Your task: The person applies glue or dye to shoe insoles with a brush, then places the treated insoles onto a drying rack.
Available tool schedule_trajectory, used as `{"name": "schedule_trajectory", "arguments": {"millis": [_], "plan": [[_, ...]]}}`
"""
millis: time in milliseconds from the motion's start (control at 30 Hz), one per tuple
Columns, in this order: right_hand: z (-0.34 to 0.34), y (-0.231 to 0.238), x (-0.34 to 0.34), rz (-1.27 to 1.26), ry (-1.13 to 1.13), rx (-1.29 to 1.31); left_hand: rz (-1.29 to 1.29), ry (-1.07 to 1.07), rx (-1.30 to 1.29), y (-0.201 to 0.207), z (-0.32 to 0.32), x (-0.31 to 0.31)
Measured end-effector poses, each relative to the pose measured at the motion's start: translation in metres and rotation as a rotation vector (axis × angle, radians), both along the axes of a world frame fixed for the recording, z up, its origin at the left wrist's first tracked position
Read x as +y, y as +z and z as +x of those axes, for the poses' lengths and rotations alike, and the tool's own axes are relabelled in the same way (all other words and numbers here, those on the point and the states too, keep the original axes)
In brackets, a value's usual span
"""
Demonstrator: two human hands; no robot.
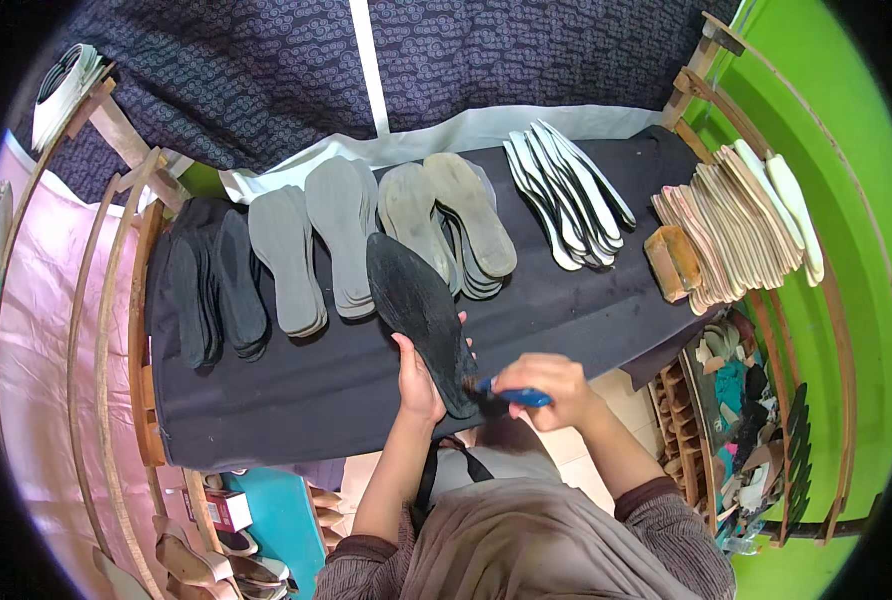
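A black shoe insole (414,295) is tilted up over the near side of the table, its wide end pointing away from me. My left hand (422,385) grips it from beneath, with the thumb along its left edge and fingertips showing at the right edge. In my right hand (558,388) is a brush with a blue handle (528,397). Its bristle end meets the narrow heel end of the insole; the bristles are mostly hidden. Just beyond the insole lie stacks of grey insoles (336,225) and olive-grey insoles (471,215).
Black insoles (196,290) are stacked at the left of the dark tablecloth (566,320). White-faced insoles (556,200) lie toward the right, then a beige stack (731,235) beside an orange-brown block (672,262). Wooden rails (146,330) flank the table. A cluttered shelf (736,400) stands lower right.
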State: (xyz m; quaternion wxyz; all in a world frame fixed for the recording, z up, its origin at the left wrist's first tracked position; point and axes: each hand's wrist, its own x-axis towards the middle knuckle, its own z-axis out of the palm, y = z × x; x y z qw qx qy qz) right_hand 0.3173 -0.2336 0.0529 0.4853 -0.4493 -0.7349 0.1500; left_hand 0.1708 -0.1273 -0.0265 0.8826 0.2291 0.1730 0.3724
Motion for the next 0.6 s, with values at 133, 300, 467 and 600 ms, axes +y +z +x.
{"name": "schedule_trajectory", "arguments": {"millis": [133, 300, 467, 600], "plan": [[-0.001, 0.003, 0.009, 0.136, -0.081, -0.029, -0.050, 0.032, 0.050, 0.006, 0.000, -0.001], [-0.011, -0.006, -0.006, -0.020, 0.113, -0.023, -0.051, 0.011, -0.034, -0.006, -0.004, 0.002], [-0.007, -0.003, 0.003, -0.004, 0.027, -0.012, 0.005, -0.032, 0.000, -0.004, -0.003, 0.001], [-0.005, -0.003, 0.010, 0.143, -0.112, 0.003, -0.016, 0.005, 0.037, 0.002, -0.001, -0.004]]}}
